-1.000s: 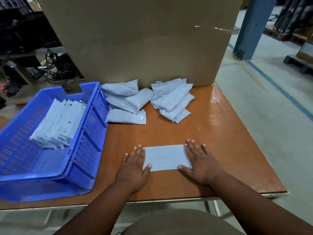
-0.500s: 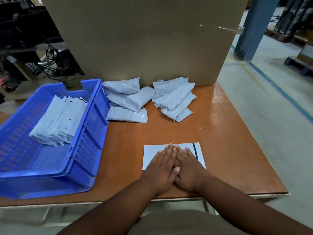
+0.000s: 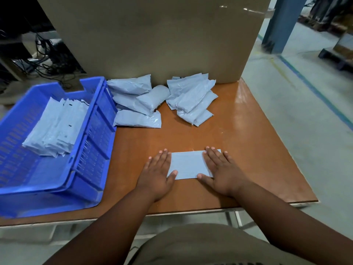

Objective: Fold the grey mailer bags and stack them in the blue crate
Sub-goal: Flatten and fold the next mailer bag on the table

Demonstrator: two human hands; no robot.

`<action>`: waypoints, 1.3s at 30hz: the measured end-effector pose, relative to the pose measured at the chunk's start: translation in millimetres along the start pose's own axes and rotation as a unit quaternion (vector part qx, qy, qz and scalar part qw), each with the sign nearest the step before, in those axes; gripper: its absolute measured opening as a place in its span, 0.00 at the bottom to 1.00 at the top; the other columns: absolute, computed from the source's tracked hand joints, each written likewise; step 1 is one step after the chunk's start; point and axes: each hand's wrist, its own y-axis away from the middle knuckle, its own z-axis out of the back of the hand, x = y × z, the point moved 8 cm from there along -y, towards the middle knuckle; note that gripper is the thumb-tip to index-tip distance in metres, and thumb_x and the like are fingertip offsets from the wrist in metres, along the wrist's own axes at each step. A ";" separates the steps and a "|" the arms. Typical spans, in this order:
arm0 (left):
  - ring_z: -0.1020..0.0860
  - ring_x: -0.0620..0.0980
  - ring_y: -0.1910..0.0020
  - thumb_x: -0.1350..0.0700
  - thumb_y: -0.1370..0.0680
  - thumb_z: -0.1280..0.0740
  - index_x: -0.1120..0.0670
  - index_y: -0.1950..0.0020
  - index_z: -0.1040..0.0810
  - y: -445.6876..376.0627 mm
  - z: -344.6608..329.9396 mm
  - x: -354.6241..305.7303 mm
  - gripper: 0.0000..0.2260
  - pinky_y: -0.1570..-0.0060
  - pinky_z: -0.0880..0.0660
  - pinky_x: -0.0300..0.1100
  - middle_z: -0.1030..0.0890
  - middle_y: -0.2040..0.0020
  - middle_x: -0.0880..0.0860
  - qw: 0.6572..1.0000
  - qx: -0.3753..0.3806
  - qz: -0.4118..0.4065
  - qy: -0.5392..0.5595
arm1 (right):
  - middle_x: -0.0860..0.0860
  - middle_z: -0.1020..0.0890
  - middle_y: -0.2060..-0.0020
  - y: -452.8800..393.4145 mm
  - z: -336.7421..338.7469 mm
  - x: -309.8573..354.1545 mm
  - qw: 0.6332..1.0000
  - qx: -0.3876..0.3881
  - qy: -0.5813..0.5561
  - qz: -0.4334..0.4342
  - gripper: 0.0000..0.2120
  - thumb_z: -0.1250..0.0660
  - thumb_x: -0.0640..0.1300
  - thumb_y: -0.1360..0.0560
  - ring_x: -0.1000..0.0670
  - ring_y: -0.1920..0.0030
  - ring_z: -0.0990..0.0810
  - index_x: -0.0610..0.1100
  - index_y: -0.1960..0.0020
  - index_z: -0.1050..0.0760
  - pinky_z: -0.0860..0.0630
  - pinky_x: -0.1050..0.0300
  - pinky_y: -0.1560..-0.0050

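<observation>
Setting: a warehouse floor of grey concrete with a blue painted line and a blue pillar (image 3: 282, 23) at the far right.
Bench: a brown bench (image 3: 248, 150) with a glossy top; a large cardboard box (image 3: 152, 35) stands along its far edge.
Mailer bag in work: a flat grey mailer bag (image 3: 188, 165) lies on the bench near the front edge, between the two hands, smooth and rectangular.
Left hand: the left hand (image 3: 156, 175) lies flat with straight fingers, palm down at the bag's left end, its thumb resting on the bag's near left corner.
Right hand: the right hand (image 3: 221, 171) also lies flat with fingers spread, pressing down over the bag's right end.
Blue crate: the blue crate (image 3: 91, 150) sits on the bench's left side, tilted in view, well apart from the hands.
Folded bags: a row of folded bags (image 3: 57, 127) lies overlapping inside the crate.
Unfolded bags: two loose piles of crumpled bags (image 3: 162, 100) rest against the foot of the box, just right of the crate.
</observation>
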 end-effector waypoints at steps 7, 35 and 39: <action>0.41 0.54 0.18 0.33 0.16 0.43 0.48 0.15 0.42 -17.9 35.1 3.3 0.34 0.21 0.40 0.52 0.39 0.15 0.51 0.999 0.016 0.028 0.023 | 0.50 0.41 0.16 -3.6 30.9 -9.4 0.998 -0.024 -0.050 0.013 0.36 0.46 0.68 0.17 0.45 0.18 0.41 0.51 0.15 0.45 0.45 0.44 0.18; 0.25 0.43 0.60 0.43 0.19 0.30 0.50 0.56 0.23 -49.2 163.2 -68.7 0.13 0.63 0.33 0.35 0.22 0.61 0.47 0.997 0.006 -0.066 0.047 | 0.59 0.20 0.58 -40.4 143.0 -46.1 0.954 -0.033 -0.287 0.084 0.10 0.29 0.54 0.20 0.57 0.56 0.22 0.60 0.59 0.24 0.28 0.58 0.55; 0.22 0.43 0.59 0.35 0.23 0.33 0.50 0.57 0.19 -38.0 197.3 -40.9 0.19 0.60 0.26 0.42 0.18 0.61 0.46 0.999 -0.026 -0.006 0.043 | 0.59 0.17 0.55 -59.2 183.2 -39.9 0.954 -0.050 -0.273 0.115 0.05 0.29 0.56 0.19 0.56 0.53 0.19 0.61 0.55 0.20 0.21 0.54 0.51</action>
